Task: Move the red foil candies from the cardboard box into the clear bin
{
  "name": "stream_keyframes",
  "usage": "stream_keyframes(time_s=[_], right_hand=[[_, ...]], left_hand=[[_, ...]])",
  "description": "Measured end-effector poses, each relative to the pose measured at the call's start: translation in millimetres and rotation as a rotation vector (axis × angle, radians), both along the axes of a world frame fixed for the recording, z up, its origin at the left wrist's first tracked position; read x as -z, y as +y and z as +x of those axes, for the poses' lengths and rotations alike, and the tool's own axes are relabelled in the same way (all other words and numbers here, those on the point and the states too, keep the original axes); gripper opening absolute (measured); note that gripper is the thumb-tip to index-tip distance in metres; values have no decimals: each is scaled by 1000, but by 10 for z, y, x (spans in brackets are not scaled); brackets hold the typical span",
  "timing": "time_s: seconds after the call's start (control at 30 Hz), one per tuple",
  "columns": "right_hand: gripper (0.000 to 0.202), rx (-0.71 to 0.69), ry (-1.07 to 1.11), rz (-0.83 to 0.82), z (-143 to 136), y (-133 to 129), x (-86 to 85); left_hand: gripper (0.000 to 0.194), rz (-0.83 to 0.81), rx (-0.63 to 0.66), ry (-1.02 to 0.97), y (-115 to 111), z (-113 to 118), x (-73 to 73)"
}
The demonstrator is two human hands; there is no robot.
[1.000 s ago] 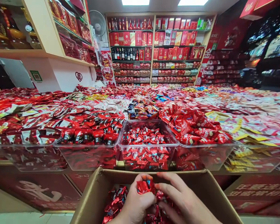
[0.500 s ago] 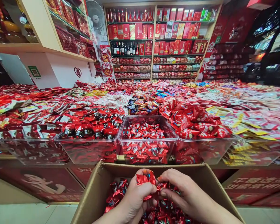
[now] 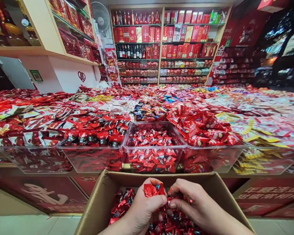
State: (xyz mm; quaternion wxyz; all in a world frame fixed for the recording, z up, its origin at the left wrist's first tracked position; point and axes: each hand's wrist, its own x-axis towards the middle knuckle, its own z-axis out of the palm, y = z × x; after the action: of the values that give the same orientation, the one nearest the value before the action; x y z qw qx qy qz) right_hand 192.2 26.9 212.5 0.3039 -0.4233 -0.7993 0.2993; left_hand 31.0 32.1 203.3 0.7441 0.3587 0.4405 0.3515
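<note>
Left hand (image 3: 148, 205) is holding red sweets (image 3: 152, 190) at 6 o'clock, thumb pressing across the front, fingers curling behind. Right hand (image 3: 197, 199) is sitting just to its 3 o'clock, thumb and fingertips standing narrow about a red wrapper (image 3: 171, 198); cannot tell if it is really gripping. Both hands are sitting in the mouth of an open carton (image 3: 96, 202), loose sweets (image 3: 122, 204) lying inside, showing to the left hand's 9 o'clock and under both hands. Clear tub (image 3: 155, 148) is standing on the bench (image 3: 12, 195) just beyond, 12 o'clock from the hands, holding similar tub sweets (image 3: 152, 160), their top sitting below the rear rim. Black-and-red packets (image 3: 103, 138) are heaping over at its 9 o'clock, bigger red packets (image 3: 205, 125) at 3 o'clock, yellow packets (image 3: 262, 163) farther out that way. Shelves (image 3: 162, 42) are filling 12 o'clock, carrying boxes (image 3: 145, 33) and bottles (image 3: 137, 19); fan (image 3: 100, 18) is showing at 11 o'clock
</note>
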Motion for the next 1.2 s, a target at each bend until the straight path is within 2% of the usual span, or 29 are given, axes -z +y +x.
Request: stream_keyframes(time_s=[0.07,0.2,0.3,0.47,0.53,0.6,0.77,1.03,1.2], right_hand=[[4,26,24,-25,-2,6,-2],[20,38,71,-80,3,24,29],[18,27,163,-180,8,33,67],[21,14,442,-430,-1,41,66],[23,1,578,-551,-15,52,50],[25,39,667,-596,-27,67,40],[27,96,728,-591,-39,78,47],[19,99,665,-520,-60,68,104],[15,167,488,-321,-15,58,104]], left_hand=[[27,-15,-14,-25,0,2,-3],[22,-15,-99,-77,9,-4,-17],[22,27,-76,-90,15,-12,-23],[25,125,-43,-134,18,-24,-34],[21,103,-56,-129,25,-29,-41],[21,44,-89,-117,37,-35,-47],[31,-34,-130,-100,52,-38,-40],[31,85,-87,-116,10,-27,-43],[30,53,-106,-84,34,-33,-57]])
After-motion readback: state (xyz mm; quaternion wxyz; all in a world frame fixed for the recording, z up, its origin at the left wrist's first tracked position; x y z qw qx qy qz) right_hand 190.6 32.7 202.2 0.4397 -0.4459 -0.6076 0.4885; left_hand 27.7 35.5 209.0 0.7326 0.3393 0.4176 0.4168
